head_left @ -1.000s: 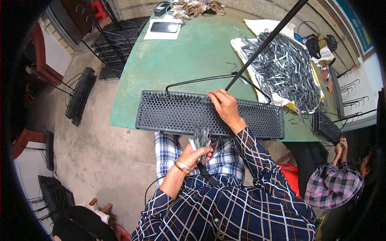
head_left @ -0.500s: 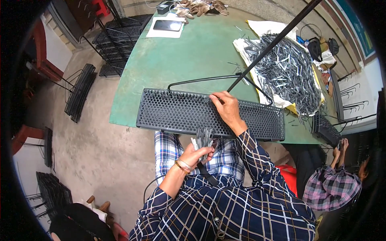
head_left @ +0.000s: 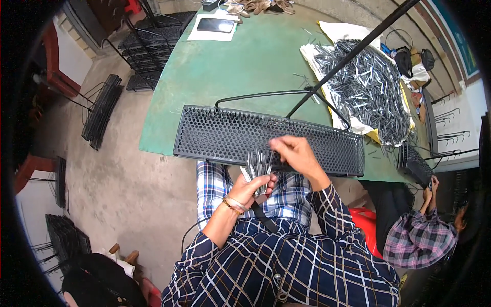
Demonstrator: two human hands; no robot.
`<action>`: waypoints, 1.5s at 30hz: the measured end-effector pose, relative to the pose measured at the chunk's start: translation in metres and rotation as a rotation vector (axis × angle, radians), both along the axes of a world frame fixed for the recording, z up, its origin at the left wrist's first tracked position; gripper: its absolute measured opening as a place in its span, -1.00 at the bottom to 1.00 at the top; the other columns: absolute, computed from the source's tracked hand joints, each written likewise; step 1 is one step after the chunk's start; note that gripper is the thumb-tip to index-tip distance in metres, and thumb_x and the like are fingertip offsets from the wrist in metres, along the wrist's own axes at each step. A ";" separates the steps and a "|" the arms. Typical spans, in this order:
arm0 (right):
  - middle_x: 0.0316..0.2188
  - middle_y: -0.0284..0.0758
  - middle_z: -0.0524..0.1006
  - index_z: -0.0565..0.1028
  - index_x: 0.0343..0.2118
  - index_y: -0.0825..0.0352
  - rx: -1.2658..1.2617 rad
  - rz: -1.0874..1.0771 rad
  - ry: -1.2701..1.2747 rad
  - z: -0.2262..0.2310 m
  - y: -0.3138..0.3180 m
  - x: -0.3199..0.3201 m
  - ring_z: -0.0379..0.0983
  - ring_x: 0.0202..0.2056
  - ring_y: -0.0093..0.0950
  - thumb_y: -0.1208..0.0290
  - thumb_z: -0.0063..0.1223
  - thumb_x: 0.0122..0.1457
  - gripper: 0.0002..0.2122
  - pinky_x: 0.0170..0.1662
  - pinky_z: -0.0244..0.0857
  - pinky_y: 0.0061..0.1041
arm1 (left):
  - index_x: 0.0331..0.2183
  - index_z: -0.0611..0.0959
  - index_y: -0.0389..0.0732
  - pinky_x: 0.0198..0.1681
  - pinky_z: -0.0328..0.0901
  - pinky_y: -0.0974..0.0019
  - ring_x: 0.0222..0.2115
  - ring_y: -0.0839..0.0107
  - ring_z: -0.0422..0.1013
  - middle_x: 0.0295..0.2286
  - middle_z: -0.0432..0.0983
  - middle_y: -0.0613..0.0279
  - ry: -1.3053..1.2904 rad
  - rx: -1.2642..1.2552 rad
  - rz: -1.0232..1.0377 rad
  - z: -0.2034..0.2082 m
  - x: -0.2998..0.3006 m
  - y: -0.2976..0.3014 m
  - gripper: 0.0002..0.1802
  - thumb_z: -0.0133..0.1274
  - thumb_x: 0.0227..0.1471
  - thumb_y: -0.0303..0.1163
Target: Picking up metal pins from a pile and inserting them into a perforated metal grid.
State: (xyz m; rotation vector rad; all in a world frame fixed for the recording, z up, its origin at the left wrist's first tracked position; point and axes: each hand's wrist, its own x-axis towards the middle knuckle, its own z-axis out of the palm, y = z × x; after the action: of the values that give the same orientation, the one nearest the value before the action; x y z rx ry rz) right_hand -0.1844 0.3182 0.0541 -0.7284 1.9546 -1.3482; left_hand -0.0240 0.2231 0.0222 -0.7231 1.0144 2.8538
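My left hand [head_left: 249, 188] is wrapped round a bundle of thin dark and silvery metal strips [head_left: 257, 162], which fan upward from the fist. Just above and right of the bundle's tips is my right hand [head_left: 300, 155], thumb and forefinger pinched together; what is between them is too small and blurred to make out. Behind both hands a long black perforated tray [head_left: 215, 135] rests tilted at the table's near edge, over my lap. Rows of round holes cover it, and small pieces stand in the holes along its far edge. A bent black wire frame [head_left: 250, 95] rises from its far side.
A large pile of metal strips [head_left: 363, 87] lies on a sack on the green table [head_left: 204, 71]. A long black rod [head_left: 353, 48] slants above it. A phone [head_left: 216, 25] and gloves [head_left: 266, 6] lie farther back. At the right, a co-worker [head_left: 422, 235] handles another black tray [head_left: 415, 165].
My right hand has come from the tray's far edge toward me, down to the tips of the bundle. My left hand has shifted slightly with the strips still in it.
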 end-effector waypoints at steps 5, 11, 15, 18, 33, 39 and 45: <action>-0.66 -0.45 0.45 0.55 -0.41 0.47 -0.028 -0.017 -0.140 -0.009 0.010 0.016 0.27 -0.63 -0.75 0.27 0.13 0.06 -0.72 -0.60 0.13 -0.71 | -0.28 0.53 -0.29 -0.43 0.36 0.47 -0.48 0.51 0.42 -0.43 0.51 0.22 0.005 0.017 0.033 0.004 -0.005 0.005 -0.81 0.02 -0.02 -0.50; -0.67 -0.45 0.45 0.54 -0.44 0.47 0.007 -0.080 -0.216 -0.007 0.015 0.016 0.26 -0.67 -0.74 0.33 0.11 0.06 -0.76 -0.63 0.11 -0.72 | -0.25 0.52 -0.29 -0.45 0.36 0.47 -0.47 0.50 0.43 -0.41 0.52 0.21 -0.013 -0.041 -0.016 0.000 -0.004 0.009 -0.78 0.01 -0.02 -0.52; -0.69 -0.49 0.44 0.56 -0.48 0.40 -0.046 -0.127 -0.199 -0.008 0.014 0.011 0.25 -0.70 -0.77 0.31 0.09 0.08 -0.79 -0.67 0.05 -0.78 | -0.27 0.54 -0.31 -0.46 0.36 0.47 -0.48 0.49 0.43 -0.44 0.52 0.21 -0.015 -0.044 0.005 0.000 -0.004 0.009 -0.80 0.01 -0.02 -0.51; -0.56 -0.43 0.52 0.55 -0.34 0.41 -0.216 -0.369 -0.014 -0.006 0.008 0.002 0.30 -0.66 -0.76 0.36 0.08 0.09 -0.80 -0.64 0.13 -0.79 | -0.31 0.56 -0.34 -0.46 0.36 0.48 -0.50 0.49 0.43 -0.46 0.52 0.20 -0.054 -0.052 0.003 -0.003 -0.003 0.009 -0.82 0.01 -0.03 -0.51; -0.44 -0.22 0.54 0.52 -0.33 0.35 -0.266 -0.359 0.784 -0.040 -0.024 -0.039 0.50 -0.46 -0.32 0.46 0.11 0.03 -0.86 -0.42 0.36 -0.48 | -0.36 0.59 -0.37 -0.38 0.35 0.46 -0.47 0.50 0.42 -0.46 0.51 0.22 -0.084 0.009 0.015 -0.012 -0.002 0.009 -0.84 0.05 -0.05 -0.50; -0.38 -0.21 0.52 0.52 -0.35 0.35 -0.159 -0.208 0.977 -0.040 -0.024 -0.040 0.48 -0.39 -0.23 0.43 0.06 0.05 -0.87 -0.37 0.36 -0.38 | -0.33 0.55 -0.38 -0.39 0.34 0.45 -0.43 0.45 0.42 -0.39 0.51 0.15 -0.084 -0.027 0.031 -0.014 -0.002 0.008 -0.82 -0.01 -0.08 -0.61; -0.44 -0.23 0.52 0.55 -0.33 0.39 -0.179 -0.278 0.596 -0.015 -0.014 -0.020 0.46 -0.45 -0.41 0.38 0.06 0.07 -0.82 -0.40 0.31 -0.53 | -0.32 0.55 -0.36 -0.36 0.35 0.45 -0.43 0.46 0.42 -0.39 0.51 0.16 -0.075 -0.010 0.041 -0.012 -0.001 0.004 -0.82 0.00 -0.08 -0.58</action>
State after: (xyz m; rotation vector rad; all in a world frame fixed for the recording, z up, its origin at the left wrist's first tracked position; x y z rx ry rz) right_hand -0.2040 0.3038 0.0388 -1.0686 2.4917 -1.6179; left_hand -0.0249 0.2275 0.0103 -0.8543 1.0167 2.8334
